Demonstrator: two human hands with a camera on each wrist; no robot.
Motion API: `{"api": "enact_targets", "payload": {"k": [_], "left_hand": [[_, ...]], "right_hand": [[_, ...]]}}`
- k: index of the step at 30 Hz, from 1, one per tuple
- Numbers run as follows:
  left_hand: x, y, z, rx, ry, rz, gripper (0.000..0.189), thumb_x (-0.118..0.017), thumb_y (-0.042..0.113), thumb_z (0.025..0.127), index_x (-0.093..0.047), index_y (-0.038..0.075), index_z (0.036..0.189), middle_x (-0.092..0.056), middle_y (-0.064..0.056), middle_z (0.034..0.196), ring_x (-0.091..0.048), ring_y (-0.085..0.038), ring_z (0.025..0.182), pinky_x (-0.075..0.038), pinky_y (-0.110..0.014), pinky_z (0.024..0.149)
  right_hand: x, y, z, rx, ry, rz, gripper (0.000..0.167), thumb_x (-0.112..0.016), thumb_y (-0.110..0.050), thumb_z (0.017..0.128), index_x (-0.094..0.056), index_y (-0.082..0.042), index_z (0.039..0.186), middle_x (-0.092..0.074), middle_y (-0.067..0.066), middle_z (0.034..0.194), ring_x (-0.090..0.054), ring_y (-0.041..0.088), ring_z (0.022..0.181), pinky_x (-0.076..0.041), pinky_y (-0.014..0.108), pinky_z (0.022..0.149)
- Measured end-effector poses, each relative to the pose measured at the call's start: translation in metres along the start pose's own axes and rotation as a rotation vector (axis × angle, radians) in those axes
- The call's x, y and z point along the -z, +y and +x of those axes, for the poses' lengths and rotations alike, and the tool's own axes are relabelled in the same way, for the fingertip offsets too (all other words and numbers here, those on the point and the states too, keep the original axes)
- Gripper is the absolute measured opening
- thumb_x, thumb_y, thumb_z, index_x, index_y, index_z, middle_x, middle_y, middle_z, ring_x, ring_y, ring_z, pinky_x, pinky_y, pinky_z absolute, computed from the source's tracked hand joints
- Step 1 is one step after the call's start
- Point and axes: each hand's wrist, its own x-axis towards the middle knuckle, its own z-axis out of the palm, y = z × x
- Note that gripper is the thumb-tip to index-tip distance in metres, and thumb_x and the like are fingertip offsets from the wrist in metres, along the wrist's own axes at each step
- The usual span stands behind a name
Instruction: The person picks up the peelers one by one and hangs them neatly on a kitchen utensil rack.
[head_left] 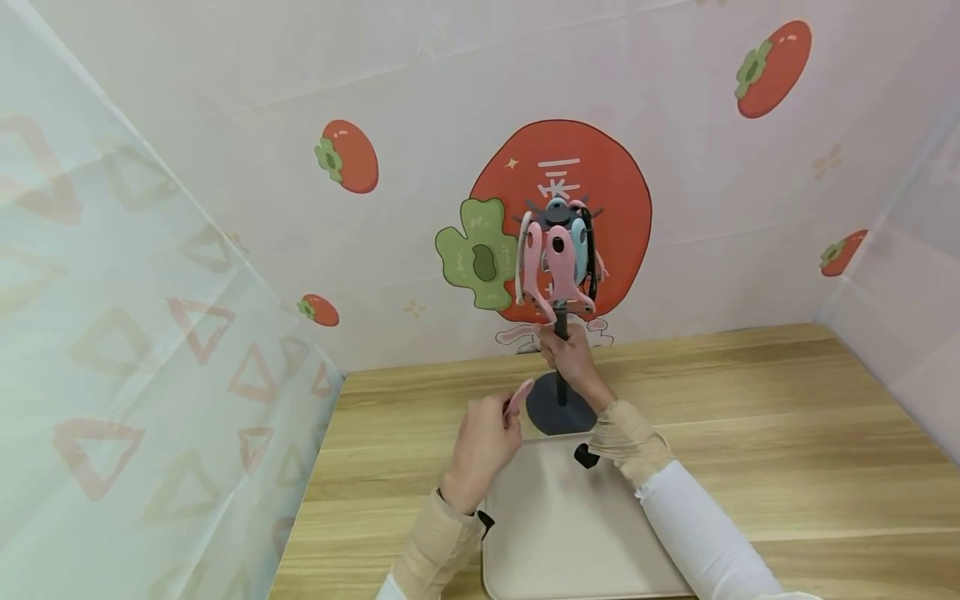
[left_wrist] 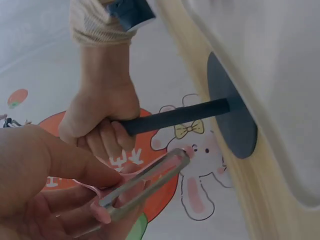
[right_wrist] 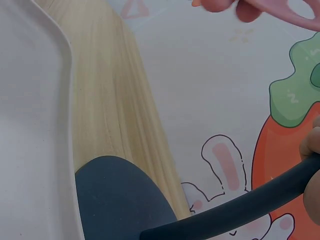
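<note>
A pink peeler (head_left: pixel 519 398) with a metal blade is held in my left hand (head_left: pixel 483 450), between thumb and fingers. Its slotted blade (left_wrist: pixel 150 192) shows plainly in the left wrist view, the handle partly hidden by the fingers. My right hand (head_left: pixel 573 358) grips the dark post (left_wrist: pixel 180 114) of an upright hanging stand, just below the things hung on it. Around the stand's top (head_left: pixel 557 215) hang several utensils in pink, light blue, white and black, among them a pink handle (head_left: pixel 562 275) with a hole. The left hand is in front of the stand, to its left.
The stand's round dark base (head_left: pixel 546 417) rests on the wooden table (head_left: pixel 375 450), near the back wall (head_left: pixel 420 350). A beige tray (head_left: pixel 570 533) lies in front of the base, under my forearms. Printed side walls (head_left: pixel 150 333) rise at left and right.
</note>
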Motion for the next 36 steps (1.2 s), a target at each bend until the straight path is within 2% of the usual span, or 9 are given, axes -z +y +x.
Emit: {"api": "enact_targets", "payload": {"k": [7,16,21,24,27,31,36], "left_hand": [[0.015,0.001,0.018,-0.027,0.107,-0.111,0.013,-0.07,-0.006,0.09,-0.074,-0.001,0.102,-0.078,-0.013,0.087,-0.074,-0.017,0.073,-0.058,-0.027,0.062],[0.025,0.002,0.045,-0.036,0.208,-0.251,0.006,-0.07,-0.001,0.09,-0.07,0.002,0.095,-0.076,-0.013,0.093,-0.077,-0.023,0.079,-0.062,-0.03,0.067],[0.03,-0.002,0.056,-0.057,0.255,-0.271,0.004,-0.071,0.0,0.089,-0.07,0.001,0.093,-0.075,-0.014,0.09,-0.076,-0.026,0.078,-0.062,-0.034,0.066],[0.037,-0.003,0.061,-0.038,0.281,-0.282,0.005,-0.072,0.003,0.088,-0.071,0.001,0.093,-0.076,-0.012,0.089,-0.077,-0.026,0.077,-0.062,-0.036,0.066],[0.045,-0.003,0.068,-0.018,0.296,-0.309,0.005,-0.07,0.004,0.089,-0.07,0.003,0.094,-0.077,-0.012,0.088,-0.077,-0.025,0.076,-0.062,-0.035,0.064],[0.053,0.0,0.078,-0.033,0.329,-0.335,0.007,-0.068,0.003,0.088,-0.069,0.004,0.095,-0.078,-0.013,0.089,-0.077,-0.025,0.076,-0.061,-0.034,0.062],[0.06,0.004,0.091,-0.039,0.373,-0.364,0.011,-0.067,0.003,0.087,-0.069,0.003,0.097,-0.078,-0.014,0.091,-0.078,-0.026,0.079,-0.063,-0.035,0.067]], "right_hand": [[0.002,0.001,0.0,-0.032,-0.002,0.002,0.055,-0.049,-0.004,0.109,-0.036,0.002,0.056,-0.031,-0.008,0.046,-0.022,0.009,0.037,-0.017,0.032,0.042],[0.003,0.001,-0.001,-0.025,0.002,-0.003,0.055,-0.051,-0.007,0.11,-0.039,0.0,0.057,-0.033,-0.009,0.046,-0.023,0.01,0.038,-0.018,0.03,0.042],[0.002,0.003,-0.002,-0.042,0.008,-0.015,0.056,-0.054,-0.013,0.111,-0.04,-0.003,0.058,-0.033,-0.009,0.047,-0.023,0.01,0.039,-0.019,0.029,0.043],[0.001,0.003,-0.002,-0.042,0.001,-0.02,0.057,-0.054,-0.014,0.111,-0.039,-0.003,0.058,-0.033,-0.008,0.047,-0.023,0.01,0.039,-0.019,0.03,0.043],[0.001,0.002,-0.002,-0.03,-0.003,-0.019,0.057,-0.054,-0.012,0.111,-0.038,-0.002,0.057,-0.033,-0.008,0.047,-0.023,0.011,0.039,-0.019,0.03,0.043],[0.0,0.001,-0.001,-0.014,0.0,-0.016,0.055,-0.051,-0.007,0.111,-0.038,-0.003,0.057,-0.032,-0.008,0.047,-0.022,0.011,0.039,-0.017,0.031,0.043],[0.0,-0.001,0.0,-0.019,-0.007,-0.012,0.055,-0.048,-0.002,0.11,-0.038,-0.006,0.057,-0.032,-0.008,0.047,-0.022,0.011,0.04,-0.018,0.031,0.043]]}}
